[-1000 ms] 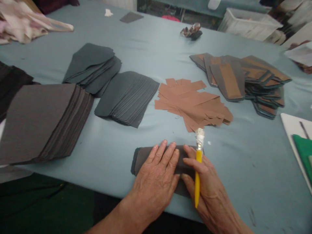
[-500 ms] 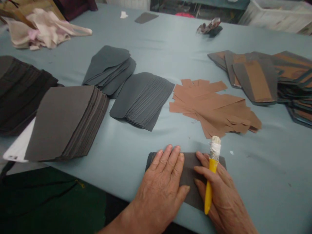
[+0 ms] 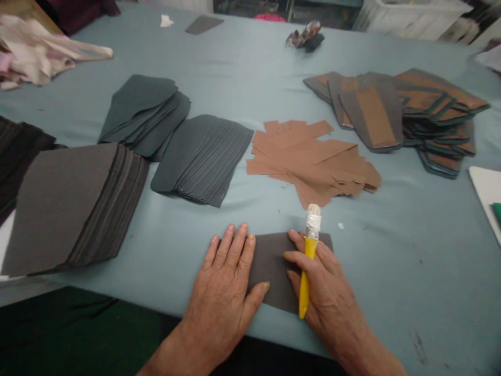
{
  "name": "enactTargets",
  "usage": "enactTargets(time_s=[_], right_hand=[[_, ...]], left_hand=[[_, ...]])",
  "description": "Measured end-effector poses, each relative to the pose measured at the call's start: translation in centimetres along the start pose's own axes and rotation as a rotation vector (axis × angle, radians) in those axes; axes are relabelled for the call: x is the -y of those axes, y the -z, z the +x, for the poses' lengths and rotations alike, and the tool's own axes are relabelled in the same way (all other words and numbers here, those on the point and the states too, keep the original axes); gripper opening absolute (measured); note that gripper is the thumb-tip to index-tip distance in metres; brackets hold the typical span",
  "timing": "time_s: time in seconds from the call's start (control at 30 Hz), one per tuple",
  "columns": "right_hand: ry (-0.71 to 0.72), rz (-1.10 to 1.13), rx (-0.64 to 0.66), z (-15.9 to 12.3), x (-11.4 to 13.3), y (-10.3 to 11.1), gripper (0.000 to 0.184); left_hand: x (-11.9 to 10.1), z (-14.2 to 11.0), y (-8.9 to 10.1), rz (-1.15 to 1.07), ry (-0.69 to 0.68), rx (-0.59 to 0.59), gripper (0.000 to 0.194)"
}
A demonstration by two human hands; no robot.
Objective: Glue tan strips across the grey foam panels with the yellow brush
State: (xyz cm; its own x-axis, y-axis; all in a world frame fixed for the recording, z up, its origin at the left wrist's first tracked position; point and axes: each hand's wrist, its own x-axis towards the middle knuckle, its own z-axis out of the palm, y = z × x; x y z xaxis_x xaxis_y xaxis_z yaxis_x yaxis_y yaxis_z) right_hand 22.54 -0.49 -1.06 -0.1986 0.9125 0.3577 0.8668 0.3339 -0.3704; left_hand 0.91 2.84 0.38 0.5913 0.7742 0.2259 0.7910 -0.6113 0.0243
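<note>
Works at a blue-grey counter (image 3: pixel 395 271). Has a thick dark-grey stack (image 3: pixel 62 203) well left of the brown strips (image 3: pixel 313 162), brown-striped pieces (image 3: pixel 434 112) to their right. Presses a dark-grey panel (image 3: pixel 270 261) on the strips' near side, using a flat, wide left hand (image 3: pixel 223 287); holds a yellow-handled brush (image 3: pixel 309 256) in the right hand (image 3: pixel 324 284) with a narrow grip.

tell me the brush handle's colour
The paintbrush handle is yellow, clearest in the head view.

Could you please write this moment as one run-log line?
left hand: flat on dark piece | right hand: holding yellow-handled brush, fingers on same piece | beyond: brown strips
</note>
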Motion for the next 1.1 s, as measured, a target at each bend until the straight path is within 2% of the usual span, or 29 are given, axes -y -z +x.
enactTargets(time_s=[0.23,0.4,0.67,0.87,1.1], right_hand=[[0.114,-0.035,-0.137,0.2,-0.6,-0.8,0.026],[0.145,-0.024,-0.181,0.3,-1.0,-1.3,0.027],[0.104,0.022,-0.166,0.1,-1.2,-1.7,0.029],[0.127,-0.002,-0.143,0.3,-1.3,-1.4,0.03],[0.116,0.038,-0.162,0.3,-1.1,-1.5,0.026]], left_hand=[[0.6,-1.1,-0.9,0.152,-0.012,-0.113,0.069],[1.3,-1.9,-1.7,0.222,-0.013,-0.164,0.075],[0.9,-1.9,-2.4,0.12,0.047,-0.173,0.071],[0.9,-1.9,-2.7,0.039,0.089,-0.144,0.072],[0.7,-1.9,-2.5,0.041,0.094,-0.095,0.074]])
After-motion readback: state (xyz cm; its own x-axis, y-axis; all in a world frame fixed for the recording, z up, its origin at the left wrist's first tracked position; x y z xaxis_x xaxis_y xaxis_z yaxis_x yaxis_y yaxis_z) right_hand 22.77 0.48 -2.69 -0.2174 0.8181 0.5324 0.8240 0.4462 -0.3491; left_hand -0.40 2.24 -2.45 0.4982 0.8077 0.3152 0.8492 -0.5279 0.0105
